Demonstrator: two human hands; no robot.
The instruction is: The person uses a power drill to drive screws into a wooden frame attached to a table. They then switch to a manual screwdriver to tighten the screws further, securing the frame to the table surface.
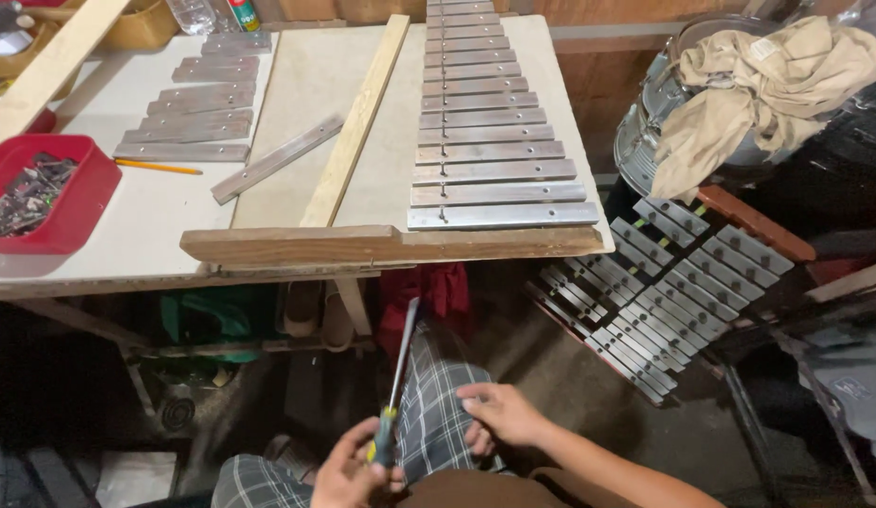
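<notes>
1. Beyond the fingers, well above: pale flat wooden worktable (316,85), row of long grey metal bars (494,132) laid across it.
2. Far left of the fingers: red plastic tray of small hardware (52,193).
3. Right hand (499,414): fingers bent, resting on the checked trouser leg, holding nothing.
4. Left hand (349,470): fingers wrapped round a yellow-and-dark-handled screwdriver (393,404), blade upward.
5. Risk: loose grip could let the blade tip toward the knee.

The left hand (349,470) is curling its fingers closed around a thin handle. The right hand (499,414) is lying palm-down just beside it, fingers bent, forearm reaching back.
</notes>
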